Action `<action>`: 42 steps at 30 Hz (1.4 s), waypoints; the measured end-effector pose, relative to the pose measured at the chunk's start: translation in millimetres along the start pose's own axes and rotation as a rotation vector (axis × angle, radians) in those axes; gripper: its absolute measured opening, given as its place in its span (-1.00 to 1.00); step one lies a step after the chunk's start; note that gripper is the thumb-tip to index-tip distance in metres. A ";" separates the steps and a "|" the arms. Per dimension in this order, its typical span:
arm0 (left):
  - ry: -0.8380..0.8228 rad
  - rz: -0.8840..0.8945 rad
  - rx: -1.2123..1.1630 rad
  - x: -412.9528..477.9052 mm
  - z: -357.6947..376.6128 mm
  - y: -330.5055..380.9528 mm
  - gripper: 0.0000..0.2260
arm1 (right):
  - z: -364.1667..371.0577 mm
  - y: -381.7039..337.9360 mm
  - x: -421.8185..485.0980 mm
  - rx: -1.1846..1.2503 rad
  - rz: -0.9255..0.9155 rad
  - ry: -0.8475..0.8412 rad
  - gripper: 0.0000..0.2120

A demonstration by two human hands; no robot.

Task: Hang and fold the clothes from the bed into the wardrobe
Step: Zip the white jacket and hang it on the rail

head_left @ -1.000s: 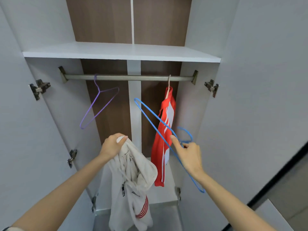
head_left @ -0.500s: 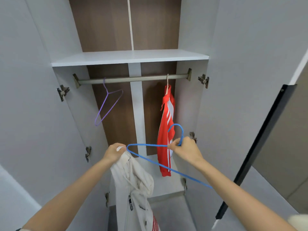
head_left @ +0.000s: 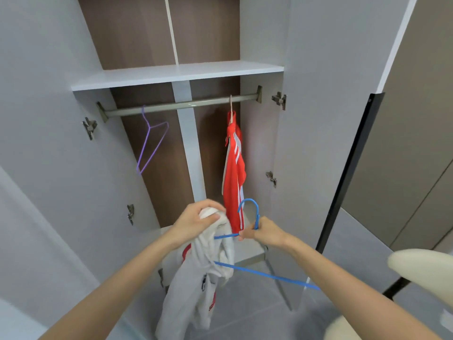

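My left hand (head_left: 196, 223) grips the top of a white jacket (head_left: 196, 285) with red trim, which hangs down in front of the open wardrobe. My right hand (head_left: 263, 233) holds a blue wire hanger (head_left: 264, 274) just under its hook. One end of the hanger is pushed inside the jacket; the other arm sticks out to the lower right. A red jacket (head_left: 234, 173) with white stripes hangs on the rail (head_left: 186, 105) at the right.
An empty purple hanger (head_left: 152, 146) hangs at the rail's left end. A white shelf (head_left: 176, 73) sits above the rail. Both wardrobe doors stand open, left (head_left: 49, 143) and right (head_left: 326, 119). A cream object (head_left: 421, 268) shows at the lower right.
My hands have come together. The blue hanger was lowered from near the rail and one end slid into the white jacket. The view has drawn back and shifted left.
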State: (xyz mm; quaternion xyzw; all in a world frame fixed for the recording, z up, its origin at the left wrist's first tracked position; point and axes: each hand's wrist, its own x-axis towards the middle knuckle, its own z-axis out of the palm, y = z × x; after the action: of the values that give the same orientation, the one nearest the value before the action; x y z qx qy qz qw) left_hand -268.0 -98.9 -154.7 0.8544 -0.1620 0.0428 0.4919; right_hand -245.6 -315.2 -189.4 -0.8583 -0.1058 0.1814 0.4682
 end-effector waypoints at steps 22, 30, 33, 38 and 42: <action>0.220 0.530 1.108 13.6 6.7 57.4 -0.76 | -54.0 -27.6 -57.3 0.550 -0.164 0.233 -0.76; 0.263 0.375 0.883 18.1 24.0 70.1 -0.82 | -74.4 -20.1 -60.3 0.129 -0.253 0.709 -0.74; 0.331 0.314 0.813 15.3 31.9 65.3 -0.82 | -63.9 8.0 -65.4 -0.065 -0.288 0.894 -0.54; 0.426 0.241 0.718 18.5 35.8 62.8 -0.83 | -32.5 41.7 -68.4 -0.301 -0.258 0.194 -0.87; 0.515 0.187 0.578 18.7 36.2 66.8 -0.90 | -11.3 59.3 -59.1 -0.330 -0.172 -0.171 -0.64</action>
State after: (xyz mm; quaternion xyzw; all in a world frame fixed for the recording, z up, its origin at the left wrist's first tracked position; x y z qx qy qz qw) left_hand -274.7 -165.2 -113.7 0.9004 -0.0915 0.3442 0.2498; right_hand -294.2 -376.6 -221.2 -0.8926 -0.2464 0.1931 0.3245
